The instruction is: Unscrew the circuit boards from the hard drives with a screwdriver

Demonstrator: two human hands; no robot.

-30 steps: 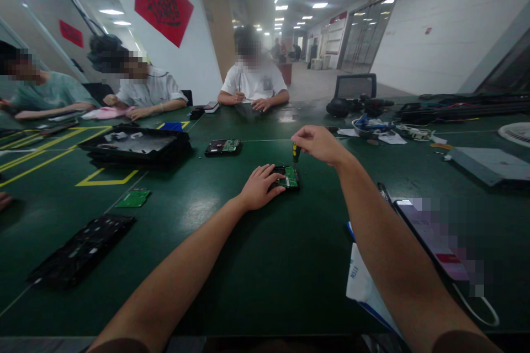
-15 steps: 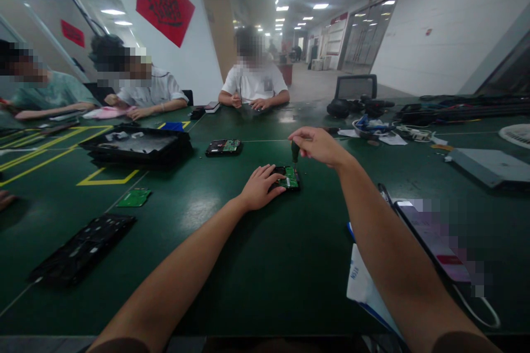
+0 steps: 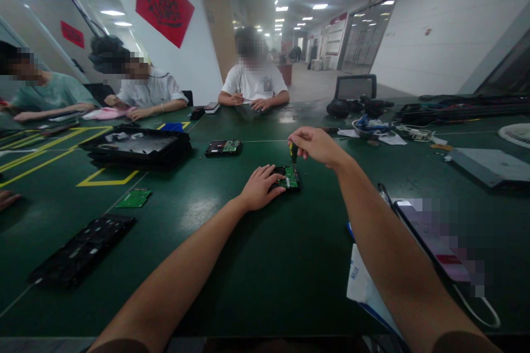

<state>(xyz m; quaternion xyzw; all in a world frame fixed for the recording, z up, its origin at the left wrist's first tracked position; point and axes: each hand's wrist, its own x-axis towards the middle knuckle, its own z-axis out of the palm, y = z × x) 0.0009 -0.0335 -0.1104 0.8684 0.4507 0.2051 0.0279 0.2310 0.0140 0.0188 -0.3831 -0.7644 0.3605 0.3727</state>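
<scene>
A hard drive point(image 3: 292, 178) with a green circuit board facing up lies on the green table in front of me. My left hand point(image 3: 261, 187) grips its left side, the thumb along the near edge and the other fingers over the top, hiding that part. In my right hand point(image 3: 313, 144), closed fingers hold a screwdriver point(image 3: 293, 152) with a dark green and yellow handle. It stands nearly upright, its tip down at the drive's right side; whether it sits in a screw is too small to tell.
Another hard drive point(image 3: 223, 148) lies farther back. To the left are a black tray point(image 3: 136, 146), a loose green circuit board point(image 3: 133, 198) and a black plastic frame point(image 3: 83, 248). A phone point(image 3: 430, 240) and a grey metal box point(image 3: 491, 166) lie right. Several people sit across the table.
The screwdriver has turned in my right hand, and a yellow part of its handle now shows. My left hand and the drive stay where they were.
</scene>
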